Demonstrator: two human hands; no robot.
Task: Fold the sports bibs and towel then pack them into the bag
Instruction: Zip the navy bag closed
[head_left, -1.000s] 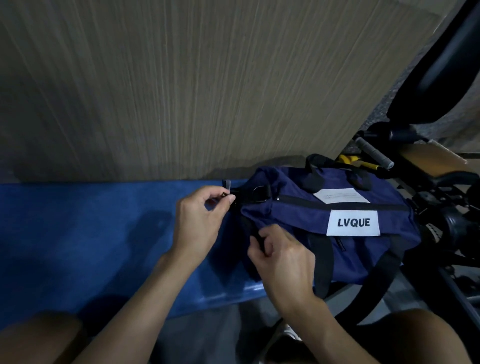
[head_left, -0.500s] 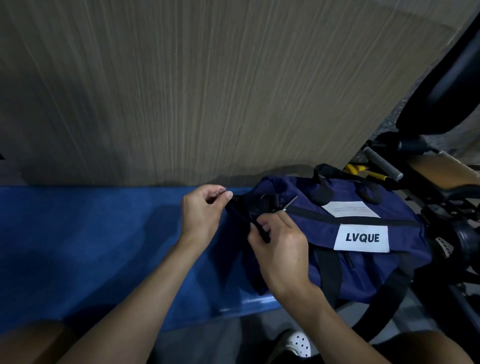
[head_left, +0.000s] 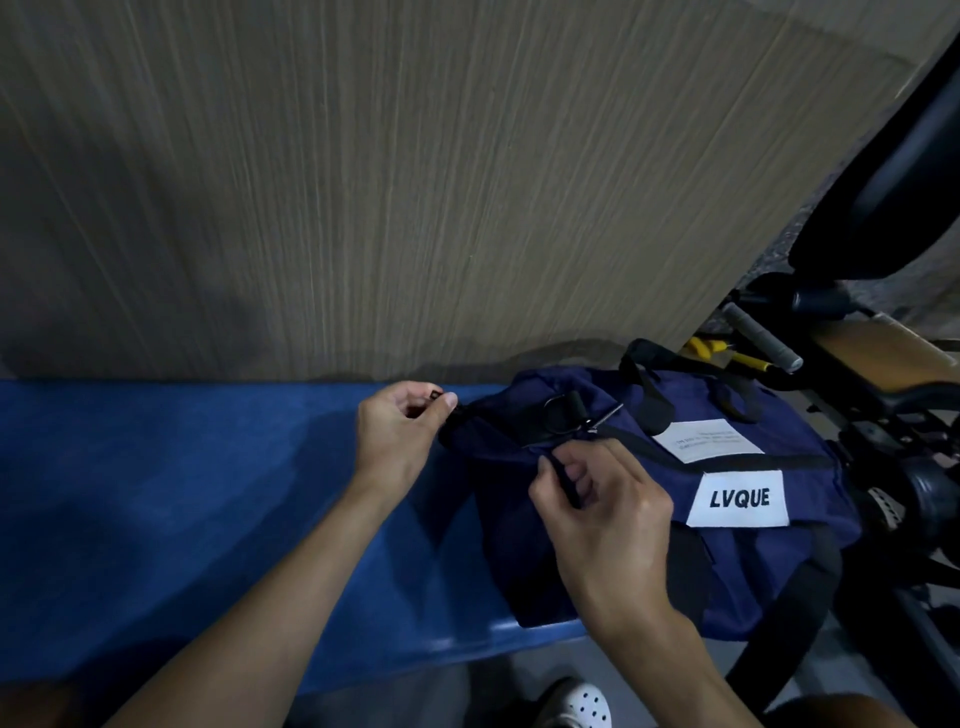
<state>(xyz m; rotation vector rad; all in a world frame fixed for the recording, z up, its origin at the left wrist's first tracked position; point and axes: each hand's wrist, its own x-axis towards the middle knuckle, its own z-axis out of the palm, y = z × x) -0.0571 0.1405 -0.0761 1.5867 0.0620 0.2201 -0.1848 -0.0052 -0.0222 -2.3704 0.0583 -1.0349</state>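
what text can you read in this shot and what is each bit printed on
"LVQUE": on the white patch on the side of the navy bag.
Too small to read: the lines of print on the second white label on the bag's top.
No other text shows.

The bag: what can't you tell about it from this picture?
Head view: the inside of the bag is hidden by its own navy fabric, so its contents cannot be seen.
Head view: the small black piece that the left hand pinches is mostly covered by its fingers.
Head view: the black tab is partly hidden by the right hand gripping it.
Head view: the upper white label's print is too small to read.
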